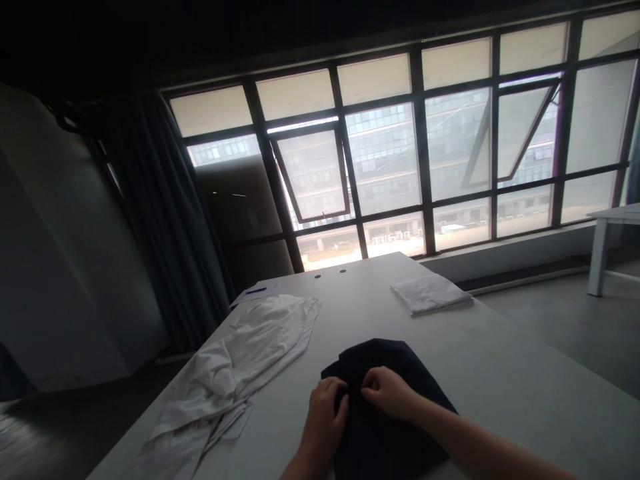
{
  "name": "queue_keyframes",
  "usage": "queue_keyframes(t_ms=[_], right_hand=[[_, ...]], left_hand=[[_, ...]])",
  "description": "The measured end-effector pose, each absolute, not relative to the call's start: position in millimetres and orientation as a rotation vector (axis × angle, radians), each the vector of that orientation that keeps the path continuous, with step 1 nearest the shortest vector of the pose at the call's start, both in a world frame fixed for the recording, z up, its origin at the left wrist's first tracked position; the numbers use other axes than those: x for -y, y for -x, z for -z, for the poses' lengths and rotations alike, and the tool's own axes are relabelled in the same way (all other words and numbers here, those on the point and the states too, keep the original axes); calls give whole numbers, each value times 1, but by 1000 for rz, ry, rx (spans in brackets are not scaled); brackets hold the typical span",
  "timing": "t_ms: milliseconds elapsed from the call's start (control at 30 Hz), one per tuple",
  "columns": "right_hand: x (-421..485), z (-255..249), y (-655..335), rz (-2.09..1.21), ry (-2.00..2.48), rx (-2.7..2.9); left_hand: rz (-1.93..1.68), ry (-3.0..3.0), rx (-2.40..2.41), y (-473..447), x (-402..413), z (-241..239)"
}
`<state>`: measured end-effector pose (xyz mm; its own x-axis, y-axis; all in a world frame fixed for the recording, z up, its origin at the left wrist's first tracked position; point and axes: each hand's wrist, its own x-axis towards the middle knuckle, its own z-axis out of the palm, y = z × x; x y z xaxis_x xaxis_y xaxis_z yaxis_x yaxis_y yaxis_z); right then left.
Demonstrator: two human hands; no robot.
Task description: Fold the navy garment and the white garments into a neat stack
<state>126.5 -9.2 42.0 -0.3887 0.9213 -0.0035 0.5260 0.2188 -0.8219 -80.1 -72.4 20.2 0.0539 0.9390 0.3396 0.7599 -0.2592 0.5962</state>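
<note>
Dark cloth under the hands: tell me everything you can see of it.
The dark cloth looks navy or black, matte and woven. It lies fairly flat on the white table, its far outline angular and stepped near the left corner, perhaps from layers. The bottom of the picture cuts it off. The left hand touches its left edge; the right hand, fingers curled, is on its upper part. Seams or fastenings are too dark to tell.

I look through one head-worn camera, forward and down a long, smooth white table (355, 310) toward black-framed glass windows (383, 160), bare left hand (323, 410) and bare right hand (393, 393) close below; it seems tilted, though dark edges blur that.
</note>
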Motion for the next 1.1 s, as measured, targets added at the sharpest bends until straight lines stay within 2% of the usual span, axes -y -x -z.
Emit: queue_keyframes(t_ms=[100, 367, 767, 1100], right_hand=[[25, -29, -127, -702, 1309, 2087], [58, -40, -123, -428, 1270, 2417], [54, -30, -115, -367, 1312, 2384], [43, -30, -116, -368, 1307, 2399]], left_hand=[[-942, -2089, -1855, 83, 68, -17], [-886, -2138, -1803, 88, 64, -12], [-787, -2310, -1645, 83, 65, -15], [-896, -2279, -1403, 77, 72, -29]])
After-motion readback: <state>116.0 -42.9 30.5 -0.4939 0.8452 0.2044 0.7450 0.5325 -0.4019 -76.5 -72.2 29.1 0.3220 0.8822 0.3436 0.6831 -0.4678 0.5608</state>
